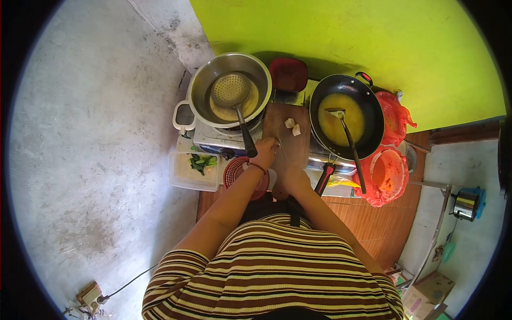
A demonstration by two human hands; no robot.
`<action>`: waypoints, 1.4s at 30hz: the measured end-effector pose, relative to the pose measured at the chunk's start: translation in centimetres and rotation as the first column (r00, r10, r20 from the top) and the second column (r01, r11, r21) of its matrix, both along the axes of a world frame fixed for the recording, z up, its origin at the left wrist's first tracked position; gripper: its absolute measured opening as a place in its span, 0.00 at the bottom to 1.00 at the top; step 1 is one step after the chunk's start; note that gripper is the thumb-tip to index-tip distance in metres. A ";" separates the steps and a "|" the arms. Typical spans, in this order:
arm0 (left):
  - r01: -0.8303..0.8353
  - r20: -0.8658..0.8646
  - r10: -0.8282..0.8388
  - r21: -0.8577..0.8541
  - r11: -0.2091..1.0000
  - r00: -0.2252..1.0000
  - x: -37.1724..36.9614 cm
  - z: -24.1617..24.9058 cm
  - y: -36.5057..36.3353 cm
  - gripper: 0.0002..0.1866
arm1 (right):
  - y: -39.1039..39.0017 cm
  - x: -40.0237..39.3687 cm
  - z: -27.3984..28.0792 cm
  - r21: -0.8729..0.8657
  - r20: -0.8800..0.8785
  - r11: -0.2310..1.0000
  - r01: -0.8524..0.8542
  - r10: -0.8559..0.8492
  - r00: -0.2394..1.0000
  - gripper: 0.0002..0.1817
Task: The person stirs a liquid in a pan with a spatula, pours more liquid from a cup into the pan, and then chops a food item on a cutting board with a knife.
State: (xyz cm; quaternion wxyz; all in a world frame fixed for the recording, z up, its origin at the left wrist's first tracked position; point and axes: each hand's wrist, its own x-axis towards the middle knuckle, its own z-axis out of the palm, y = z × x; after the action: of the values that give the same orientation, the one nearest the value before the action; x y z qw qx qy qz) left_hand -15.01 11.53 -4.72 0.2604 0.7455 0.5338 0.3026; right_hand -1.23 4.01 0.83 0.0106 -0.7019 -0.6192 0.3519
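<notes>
A brown wooden cutting board (290, 114) lies between two burners, with its near end toward me. My left hand (264, 153) is on the board's left edge, fingers closed and pressed together at a small piece I cannot make out. My right hand (294, 181) is closed over the near part of the board, on what looks like a knife. Its thin blade (284, 152) points up and left toward my left fingertips; the handle is hidden in the hand. Pale chunks (293, 126) rest farther up the board.
A steel basin (198, 106) with a perforated skimmer (231, 90) sits left on the stove (210, 136). At right, a black wok (318, 96) holds yellow liquid and a spatula (349, 138). Also around: a red basket (233, 169), leafy greens (202, 162) in a tub, red bags (397, 178).
</notes>
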 end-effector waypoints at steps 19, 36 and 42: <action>-0.016 0.055 0.013 0.058 0.998 0.998 0.0 -1.8 0.1 0.11 | 0.9 -1.6 -3.2 -0.045 -0.071 0.987 0.153 -0.156 0.985 0.13; -0.033 0.044 0.036 -0.060 0.998 0.998 -0.5 -0.1 -0.1 0.10 | 1.3 -1.6 0.5 -0.044 -0.065 0.991 0.124 -0.126 0.990 0.15; -0.045 0.135 0.041 0.026 0.999 0.990 -0.4 -0.2 0.0 0.06 | 1.0 -1.8 0.8 -0.047 -0.032 0.987 0.151 -0.153 0.988 0.15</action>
State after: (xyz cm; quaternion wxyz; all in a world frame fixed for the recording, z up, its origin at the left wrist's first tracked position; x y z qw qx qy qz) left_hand -15.40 11.52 -4.96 0.2783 0.7155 0.5264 0.3654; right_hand -2.99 5.02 1.62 0.0330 -0.7408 -0.5556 0.3761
